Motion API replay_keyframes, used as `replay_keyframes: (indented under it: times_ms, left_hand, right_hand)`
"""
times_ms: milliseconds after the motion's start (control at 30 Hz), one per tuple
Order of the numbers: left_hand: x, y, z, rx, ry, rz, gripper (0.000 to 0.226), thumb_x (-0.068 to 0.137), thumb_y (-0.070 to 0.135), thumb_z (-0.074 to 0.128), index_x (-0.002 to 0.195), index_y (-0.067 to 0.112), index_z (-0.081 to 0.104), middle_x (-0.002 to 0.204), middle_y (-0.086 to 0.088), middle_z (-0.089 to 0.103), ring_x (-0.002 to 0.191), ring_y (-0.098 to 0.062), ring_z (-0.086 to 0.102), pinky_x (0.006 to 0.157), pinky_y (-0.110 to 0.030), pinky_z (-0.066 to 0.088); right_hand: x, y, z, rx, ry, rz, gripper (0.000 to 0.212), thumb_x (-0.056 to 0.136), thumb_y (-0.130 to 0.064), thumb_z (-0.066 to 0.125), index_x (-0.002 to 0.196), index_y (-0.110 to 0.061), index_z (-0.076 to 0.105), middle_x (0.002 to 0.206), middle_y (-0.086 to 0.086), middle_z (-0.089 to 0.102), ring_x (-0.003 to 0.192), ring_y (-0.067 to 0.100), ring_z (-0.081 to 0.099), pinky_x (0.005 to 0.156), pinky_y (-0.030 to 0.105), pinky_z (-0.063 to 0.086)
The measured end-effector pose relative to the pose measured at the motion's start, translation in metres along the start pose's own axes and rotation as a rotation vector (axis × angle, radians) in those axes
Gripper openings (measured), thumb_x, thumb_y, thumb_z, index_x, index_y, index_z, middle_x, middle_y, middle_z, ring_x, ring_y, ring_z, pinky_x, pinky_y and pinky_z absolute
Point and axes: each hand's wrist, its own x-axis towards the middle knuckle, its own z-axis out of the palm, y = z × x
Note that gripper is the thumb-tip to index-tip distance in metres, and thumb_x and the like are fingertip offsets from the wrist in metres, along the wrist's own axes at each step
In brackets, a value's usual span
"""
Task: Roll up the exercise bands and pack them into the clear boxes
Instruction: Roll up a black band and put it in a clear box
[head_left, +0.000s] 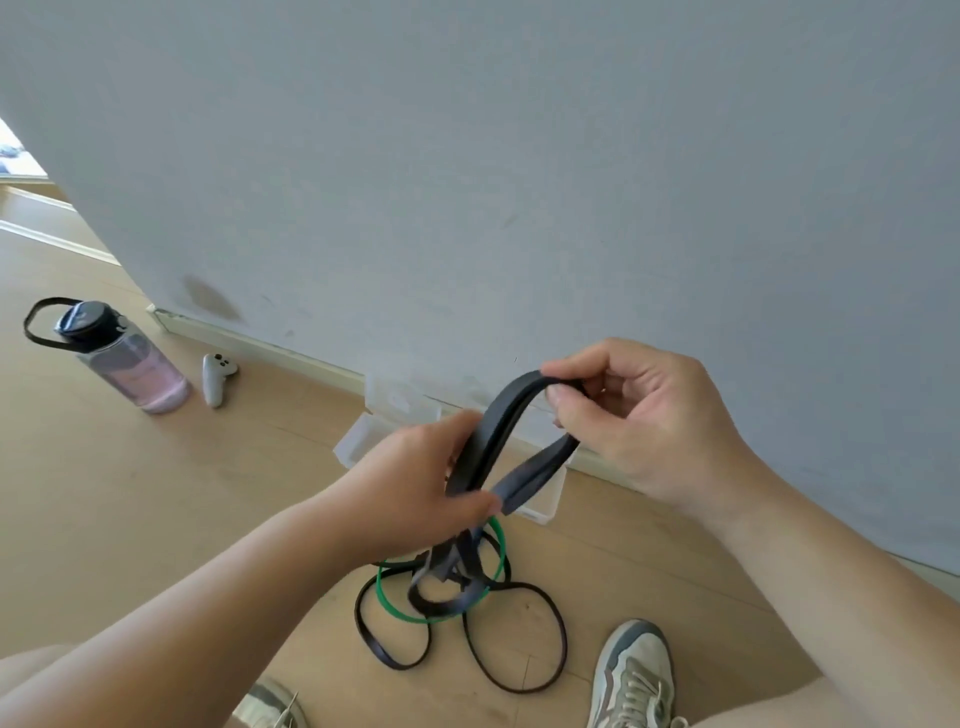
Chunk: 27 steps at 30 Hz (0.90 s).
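I hold a black exercise band (506, 415) in the air, folded into a loop. My left hand (421, 480) grips its doubled strands at the lower end. My right hand (644, 415) pinches the top of the loop between thumb and fingers. The rest of the band hangs down to the floor. Under it lie a green band (395, 608) and further black bands (540, 670), tangled together. Clear boxes (358, 439) stand on the floor by the wall, partly hidden behind my hands.
A grey wall (519, 182) with a skirting board rises just behind the boxes. A water bottle (130, 364) with a black strap and a white controller (215, 379) lie at the left on the wooden floor. My shoes (634, 675) are at the bottom.
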Motion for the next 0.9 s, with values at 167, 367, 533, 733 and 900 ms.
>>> replay_keyframes:
  times_ms: [167, 367, 533, 733, 900]
  left_hand:
    - [0.004, -0.009, -0.003, -0.190, 0.200, -0.022, 0.034, 0.084, 0.017, 0.077, 0.103, 0.040, 0.062, 0.087, 0.013, 0.071, 0.080, -0.007, 0.069, 0.081, -0.030, 0.061]
    - [-0.008, 0.018, -0.020, -0.506, 0.516, 0.031, 0.020, 0.080, 0.009, 0.086, 0.092, 0.023, 0.077, 0.085, 0.010, 0.080, 0.082, -0.009, 0.078, 0.084, -0.022, 0.061]
    - [-0.008, 0.034, -0.007, -0.494, 0.416, 0.133, 0.022, 0.082, 0.005, 0.084, 0.095, 0.021, 0.076, 0.093, 0.013, 0.081, 0.090, -0.006, 0.077, 0.088, -0.028, 0.061]
    - [0.003, 0.017, 0.001, -0.432, 0.350, 0.062, 0.053, 0.086, 0.004, 0.074, 0.127, 0.034, 0.057, 0.109, 0.012, 0.072, 0.092, -0.010, 0.073, 0.081, -0.032, 0.063]
    - [0.006, 0.000, 0.008, -0.214, 0.215, 0.055, 0.044, 0.088, 0.005, 0.063, 0.118, 0.036, 0.061, 0.094, 0.017, 0.071, 0.090, -0.006, 0.070, 0.086, -0.033, 0.060]
  right_hand:
    - [0.010, 0.018, -0.027, -0.173, 0.027, 0.132, 0.016, 0.096, -0.014, 0.067, 0.096, -0.030, 0.070, 0.086, -0.003, 0.072, 0.082, 0.024, 0.071, 0.080, 0.036, 0.060]
    - [0.013, 0.029, -0.032, -0.169, -0.345, 0.308, 0.027, 0.088, -0.009, 0.077, 0.101, -0.021, 0.057, 0.106, 0.007, 0.072, 0.097, 0.021, 0.072, 0.092, 0.040, 0.058]
    - [0.010, 0.009, 0.003, 0.131, -0.318, 0.148, 0.037, 0.081, -0.009, 0.085, 0.098, -0.017, 0.053, 0.096, 0.008, 0.074, 0.091, 0.025, 0.073, 0.087, 0.045, 0.061]
    - [0.011, -0.004, 0.006, -0.059, -0.117, -0.009, 0.016, 0.089, -0.010, 0.078, 0.098, -0.024, 0.076, 0.086, -0.015, 0.077, 0.081, 0.004, 0.074, 0.077, 0.017, 0.057]
    - [0.015, 0.003, -0.007, -0.166, 0.015, 0.021, 0.013, 0.094, -0.012, 0.072, 0.092, -0.025, 0.070, 0.082, -0.009, 0.074, 0.077, 0.007, 0.072, 0.073, 0.015, 0.057]
